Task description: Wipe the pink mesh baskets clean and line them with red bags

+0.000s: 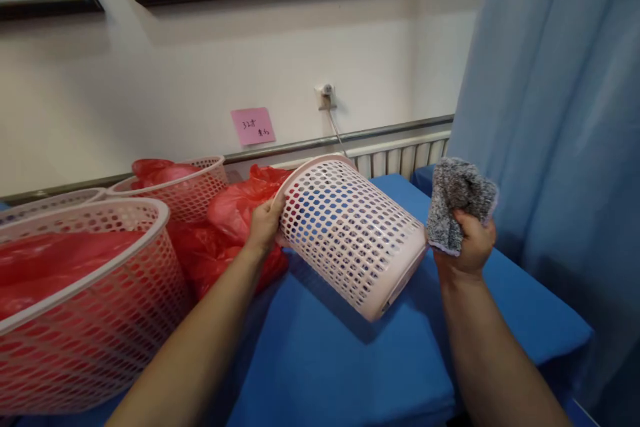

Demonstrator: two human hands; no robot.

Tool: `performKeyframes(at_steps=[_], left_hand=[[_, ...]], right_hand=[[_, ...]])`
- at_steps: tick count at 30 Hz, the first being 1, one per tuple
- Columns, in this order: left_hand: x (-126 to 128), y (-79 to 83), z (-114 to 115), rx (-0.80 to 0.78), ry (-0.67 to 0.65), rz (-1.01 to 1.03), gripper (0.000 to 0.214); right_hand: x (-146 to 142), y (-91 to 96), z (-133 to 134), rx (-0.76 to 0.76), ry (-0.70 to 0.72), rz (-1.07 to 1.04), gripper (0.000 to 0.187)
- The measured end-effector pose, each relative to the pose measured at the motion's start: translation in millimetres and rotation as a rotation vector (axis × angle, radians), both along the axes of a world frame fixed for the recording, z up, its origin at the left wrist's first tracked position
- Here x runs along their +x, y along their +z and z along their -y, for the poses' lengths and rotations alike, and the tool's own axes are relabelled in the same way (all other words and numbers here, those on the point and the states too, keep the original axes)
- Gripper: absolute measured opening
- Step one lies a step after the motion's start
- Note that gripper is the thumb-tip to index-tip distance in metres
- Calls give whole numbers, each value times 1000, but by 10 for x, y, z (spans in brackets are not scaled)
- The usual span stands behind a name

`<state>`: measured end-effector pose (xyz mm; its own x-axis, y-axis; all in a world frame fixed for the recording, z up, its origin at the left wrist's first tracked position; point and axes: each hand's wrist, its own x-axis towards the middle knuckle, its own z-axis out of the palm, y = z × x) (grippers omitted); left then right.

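Head view: a pale pink basket (345, 227) was held tilted over the blue-covered table (370, 373), between its left edge and its far right part. The open end was turned up and left toward the wall, the base down and right. Whether the base rested on the cover could not be told.

The basket's rim was gripped by the left hand (265, 223), fingers closed on it; the rim was presumably chosen because its lip gave a firm hold and left the side and base exposed. A grey fluffy cloth (457, 203) was held bunched in the right hand (473, 240), closed around its lower part, so that a broad face was left spread above the fingers. Cloth and base were seen very close together; contact could not be confirmed.

Beyond the table's left edge, a large basket (155, 213) was noted, lined or filled with a red bag (65, 260), and behind it a smaller basket (215, 163), also with red plastic. Loose red bags (240, 210) were heaped between these and the held basket, apparently set aside to leave working room. A pink note (253, 126) was fixed to the wall above.
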<state>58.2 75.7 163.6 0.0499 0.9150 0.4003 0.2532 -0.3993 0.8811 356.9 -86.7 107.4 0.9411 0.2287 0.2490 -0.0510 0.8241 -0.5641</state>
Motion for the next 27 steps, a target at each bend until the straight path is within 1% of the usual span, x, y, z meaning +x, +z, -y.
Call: performKeyframes(at_steps=[2, 3, 4, 6, 7, 8, 9, 10, 12, 13, 15, 17, 19, 21, 23, 25, 27], left_hand=[[98, 11, -69, 87, 80, -26, 50], [142, 9, -49, 153, 128, -37, 45], [181, -2, 11, 232, 167, -62, 43], [240, -68, 235, 452, 203, -183, 53], [255, -123, 382, 534, 163, -261, 57], [257, -189, 535, 584, 83, -306, 59], [246, -259, 680, 603, -35, -356, 59], [221, -325, 805, 601, -125, -414, 58], [145, -411, 966, 590, -187, -492, 60], [102, -419, 1001, 589, -210, -526, 62], [31, -363, 1000, 613, -206, -575, 62], [-4, -238, 960, 658, -187, -599, 57], [-1, -100, 928, 676, -235, -615, 54], [22, 6, 921, 661, -334, -654, 53], [44, 61, 929, 639, -380, -697, 52], [57, 75, 936, 620, -364, -724, 50], [65, 71, 936, 595, -352, -735, 49]], right_hand=[[39, -41, -44, -44, 147, -30, 30], [50, -62, -73, -74, 235, -58, 29], [50, -84, -104, -101, 317, -93, 29], [11, -123, -163, -141, 447, -139, 30], [-28, -139, -188, -160, 490, -131, 32], [-75, -153, -210, -177, 520, -100, 33], [-126, -165, -229, -194, 542, -56, 33], [-176, -175, -244, -210, 555, -12, 34], [-258, -190, -264, -231, 566, 42, 35], [-289, -196, -269, -237, 570, 46, 34], [-334, -205, -268, -249, 591, 43, 33], [-374, -211, -256, -279, 642, 62, 34], [-415, -215, -245, -318, 685, 93, 36], [-445, -223, -240, -344, 676, 98, 36], [-453, -245, -237, -347, 606, 74, 36], [-449, -291, -215, -359, 484, 53, 36], [-464, -364, -146, -418, 320, 69, 39]])
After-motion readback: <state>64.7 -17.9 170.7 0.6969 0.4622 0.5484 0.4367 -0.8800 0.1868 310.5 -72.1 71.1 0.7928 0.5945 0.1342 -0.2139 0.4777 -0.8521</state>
